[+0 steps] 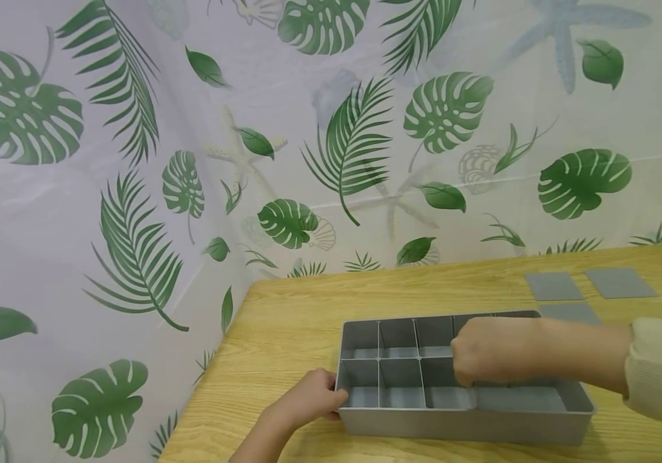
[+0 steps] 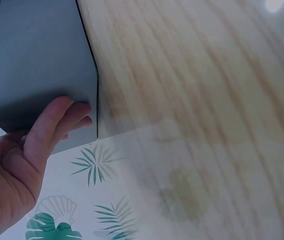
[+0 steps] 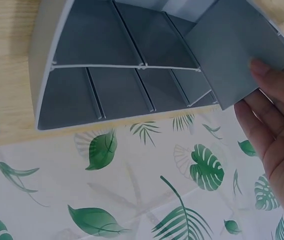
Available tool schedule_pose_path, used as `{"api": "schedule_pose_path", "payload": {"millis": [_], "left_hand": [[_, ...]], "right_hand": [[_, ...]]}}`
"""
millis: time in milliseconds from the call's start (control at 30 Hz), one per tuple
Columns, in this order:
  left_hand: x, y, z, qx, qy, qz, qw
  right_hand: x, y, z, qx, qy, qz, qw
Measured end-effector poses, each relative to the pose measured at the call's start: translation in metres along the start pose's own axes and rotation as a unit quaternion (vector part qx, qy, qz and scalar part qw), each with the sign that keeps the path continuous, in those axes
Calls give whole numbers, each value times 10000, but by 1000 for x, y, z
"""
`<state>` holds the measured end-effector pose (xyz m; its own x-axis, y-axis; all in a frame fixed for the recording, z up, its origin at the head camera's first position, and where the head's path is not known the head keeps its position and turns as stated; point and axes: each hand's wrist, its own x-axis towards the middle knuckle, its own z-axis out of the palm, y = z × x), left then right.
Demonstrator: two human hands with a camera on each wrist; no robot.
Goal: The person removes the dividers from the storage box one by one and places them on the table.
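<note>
A long grey divided box (image 1: pixel 464 424) stands on the wooden table, split into small cells by thin grey dividers; one wider cell lies at the front right. My left hand (image 1: pixel 310 399) grips the box's left end, thumb at the rim and fingers against the outer wall; in the left wrist view this hand (image 2: pixel 27 155) lies along the grey side. Over the box's middle is my right hand (image 1: pixel 499 350), hiding several cells. In the right wrist view that hand (image 3: pixel 282 110) pinches a flat grey divider panel (image 3: pixel 234 47) between thumb and fingers, partly inside the box.
Loose grey panels lie flat behind the box's right end: one (image 1: pixel 553 286), another (image 1: pixel 620 283), and a third (image 1: pixel 571 313) partly hidden by my right arm. A leaf-patterned sheet (image 1: pixel 285 161) hangs along the left and back edges of the table (image 1: pixel 273 321).
</note>
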<state>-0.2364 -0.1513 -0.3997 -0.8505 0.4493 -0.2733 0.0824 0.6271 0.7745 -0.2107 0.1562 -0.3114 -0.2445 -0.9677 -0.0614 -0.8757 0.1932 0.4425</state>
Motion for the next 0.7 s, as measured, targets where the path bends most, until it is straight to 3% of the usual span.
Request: {"api": "schedule_pose_path", "payload": {"millis": [200, 533, 700], "left_hand": [[0, -1, 0, -90, -56, 66, 9999], [-1, -1, -1, -3, -69, 36, 10000], [-1, 0, 0, 42, -19, 56, 10000]], "right_hand": [[2, 1, -9, -6, -373, 110, 9992], [-1, 7, -15, -121, 45, -81, 9999], [-2, 9, -21, -98, 22, -83, 9999]]}}
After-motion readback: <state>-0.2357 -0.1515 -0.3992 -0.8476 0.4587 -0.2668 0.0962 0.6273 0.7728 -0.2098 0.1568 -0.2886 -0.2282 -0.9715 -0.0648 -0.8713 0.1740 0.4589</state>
